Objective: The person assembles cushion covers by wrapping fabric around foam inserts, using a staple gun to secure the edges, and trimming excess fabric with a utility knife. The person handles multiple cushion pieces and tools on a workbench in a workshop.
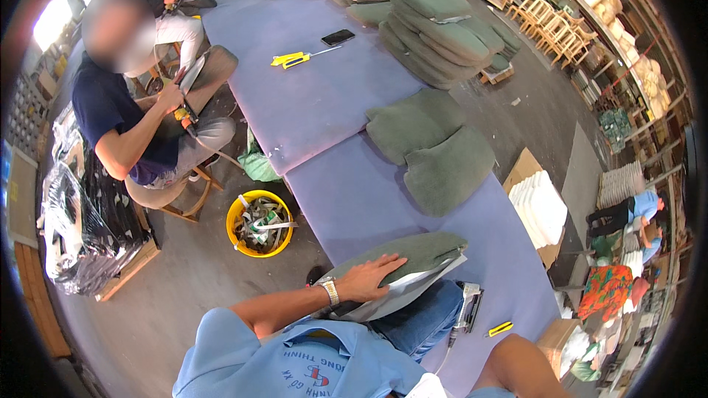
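A green upholstered seat cushion (428,248) leans on edge across my lap against the table, its pale underside turned toward me. My left hand (366,278) lies flat on its green cover with the fingers stretched out. My right upper arm shows at the lower right, but the right hand is out of the picture. Beside my knee, a metal staple gun (468,305) with a hose rests on the blue-grey table (509,273). A small yellow-handled tool (500,329) lies to the right of it.
Two green cushions (450,169) lie farther up the table, before a tall cushion stack (435,37). Yellow-handled tools (291,60) and a phone (338,37) lie beyond. A yellow bucket of scraps (259,224) stands on the floor. A seated co-worker (140,118) works at the left.
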The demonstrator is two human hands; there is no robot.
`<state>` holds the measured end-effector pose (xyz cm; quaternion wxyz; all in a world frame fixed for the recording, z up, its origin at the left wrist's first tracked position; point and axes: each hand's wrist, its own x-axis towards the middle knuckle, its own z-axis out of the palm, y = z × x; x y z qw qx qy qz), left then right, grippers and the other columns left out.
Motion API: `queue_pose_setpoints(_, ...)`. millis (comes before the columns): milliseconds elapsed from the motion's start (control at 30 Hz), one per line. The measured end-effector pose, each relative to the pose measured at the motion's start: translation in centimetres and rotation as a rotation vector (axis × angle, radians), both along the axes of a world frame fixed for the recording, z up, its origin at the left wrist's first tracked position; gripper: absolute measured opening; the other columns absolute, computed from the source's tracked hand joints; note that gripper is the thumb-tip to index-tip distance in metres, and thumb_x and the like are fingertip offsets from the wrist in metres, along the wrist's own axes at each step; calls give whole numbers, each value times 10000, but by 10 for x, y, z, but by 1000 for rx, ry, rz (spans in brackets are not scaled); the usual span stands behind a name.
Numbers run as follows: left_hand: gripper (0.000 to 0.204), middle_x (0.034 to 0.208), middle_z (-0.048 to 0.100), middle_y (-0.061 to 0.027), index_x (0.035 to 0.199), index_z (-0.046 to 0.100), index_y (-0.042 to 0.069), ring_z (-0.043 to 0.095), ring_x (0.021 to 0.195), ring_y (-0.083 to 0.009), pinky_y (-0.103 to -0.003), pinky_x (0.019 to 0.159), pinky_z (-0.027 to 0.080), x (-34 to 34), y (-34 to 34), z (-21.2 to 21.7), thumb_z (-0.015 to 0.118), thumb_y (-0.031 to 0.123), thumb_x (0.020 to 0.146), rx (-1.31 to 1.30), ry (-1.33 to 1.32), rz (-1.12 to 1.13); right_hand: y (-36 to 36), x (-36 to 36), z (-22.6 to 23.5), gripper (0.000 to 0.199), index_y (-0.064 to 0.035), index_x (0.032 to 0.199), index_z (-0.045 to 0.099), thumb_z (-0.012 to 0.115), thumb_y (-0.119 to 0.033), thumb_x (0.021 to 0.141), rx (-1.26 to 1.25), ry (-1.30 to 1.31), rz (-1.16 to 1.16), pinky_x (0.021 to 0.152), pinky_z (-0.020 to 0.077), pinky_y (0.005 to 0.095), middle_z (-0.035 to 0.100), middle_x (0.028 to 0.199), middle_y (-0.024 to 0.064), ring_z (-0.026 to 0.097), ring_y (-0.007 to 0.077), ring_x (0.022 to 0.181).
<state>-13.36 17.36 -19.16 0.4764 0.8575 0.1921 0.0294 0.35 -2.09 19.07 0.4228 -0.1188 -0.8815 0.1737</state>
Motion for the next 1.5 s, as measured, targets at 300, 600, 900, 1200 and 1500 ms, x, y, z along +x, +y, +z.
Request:
queue_pose_setpoints(300, 853, 1692, 249, -167, 1652, 181, 227, 416, 1450, -427, -522, 1138, 434, -1, 0, 2, 607, 247, 913, -8, 14, 0, 15, 5, 6, 339, 13, 741, 577, 405, -104, 1008, -22, 32, 33, 488, 588, 541, 618, 640, 255, 692, 401, 575)
queue_pose_setpoints(600, 844, 1687, 251, -183, 1647, 197, 209, 416, 1446, -440, -519, 1145, 430, -6, 9, 17, 606, 244, 909, -107, 67, 1, 36, 8, -8, 416, -11, 776, 542, 353, -214, 1086, 40, 110, 145, 456, 568, 525, 614, 624, 259, 706, 390, 580)
queue_pose_setpoints(900, 806, 1624, 368, -220, 1612, 310, 131, 420, 1452, -410, -455, 1159, 412, -1, -1, 8, 648, 165, 881, -49, -75, 48, 41, 45, -101, 212, 2, 985, 680, 640, -206, 1007, -312, 446, -399, 624, 568, 330, 716, 826, 108, 689, 223, 677)
queue_pose_setpoints(1200, 773, 1637, 362, -198, 1593, 357, 99, 384, 1475, -438, -464, 1128, 445, 7, -5, 13, 632, 56, 872, 43, -120, -9, 74, 29, -356, 462, 9, 926, 632, 652, -446, 1002, -1424, 696, -1581, 574, 546, 316, 707, 700, 91, 682, 168, 554)
queue_pose_setpoints(1500, 761, 1643, 348, -209, 1591, 333, 47, 476, 1412, -421, -436, 1036, 511, 4, -5, 24, 604, 37, 880, 83, -28, 3, 101, 35, -379, 487, 0, 872, 584, 736, -459, 927, -1156, 902, -1862, 591, 531, 331, 640, 629, 79, 672, 192, 575)
